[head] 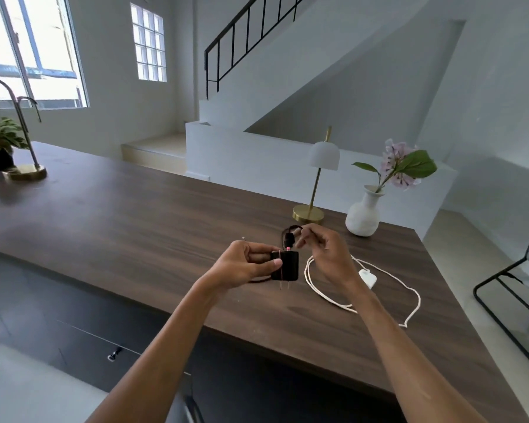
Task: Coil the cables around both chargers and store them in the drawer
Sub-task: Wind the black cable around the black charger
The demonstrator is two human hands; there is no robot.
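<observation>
— What could slip here?

— The black charger (285,265), a matte block with 2 metal prongs pointing down. My left hand (247,264) pinches it above the wooden counter (135,227), just left of the white charger (367,276). My right hand (324,251) is closed on its thin black cable (288,236); if tension drops, I judge the wraps spring loose.

— And the other 1?

— The white charger lies on the counter, smooth and rounded, its braided white cable (409,293) sprawled around it, uncoiled.
</observation>
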